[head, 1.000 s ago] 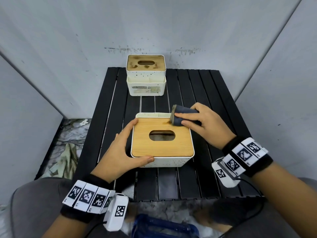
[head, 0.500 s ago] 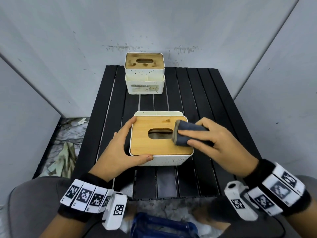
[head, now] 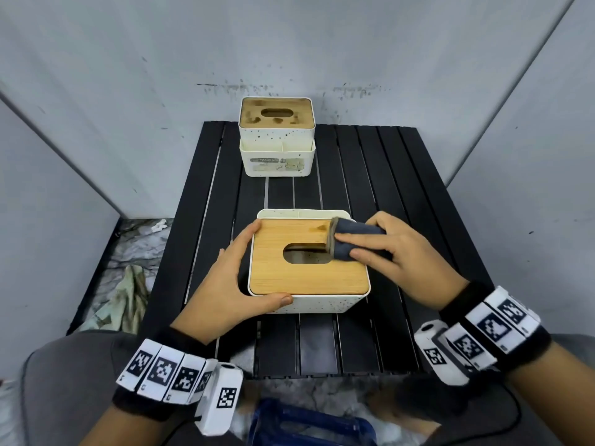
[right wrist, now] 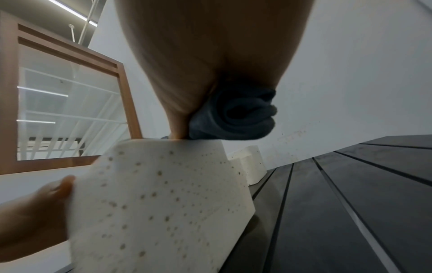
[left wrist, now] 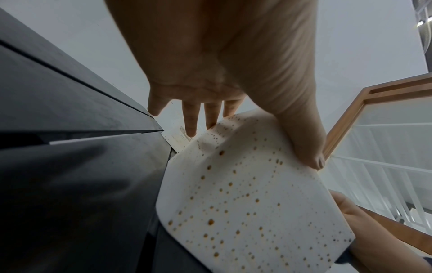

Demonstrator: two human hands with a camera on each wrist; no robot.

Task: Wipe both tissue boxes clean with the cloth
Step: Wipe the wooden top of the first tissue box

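Note:
The near tissue box (head: 302, 278), white and speckled with a wooden lid, stands mid-table. My left hand (head: 231, 278) braces its front left corner, straight fingers along the left side and thumb (left wrist: 308, 147) on the front wall (left wrist: 245, 203). My right hand (head: 396, 255) grips a rolled dark cloth (head: 351, 239) and presses it on the lid just right of the slot; the roll (right wrist: 238, 118) shows under the palm. The second tissue box (head: 277, 140) stands at the table's far edge, and its lid (head: 254, 119) has dark stains.
Both boxes sit on a black slatted table (head: 402, 188) closed in by grey walls. A crumpled rag (head: 128, 294) lies on the floor to the left. A blue object (head: 306, 423) sits below the table's near edge.
My right hand dragged the cloth from the lid's far right corner toward me beside the slot, then back a little way. The left hand and the box have kept their place.

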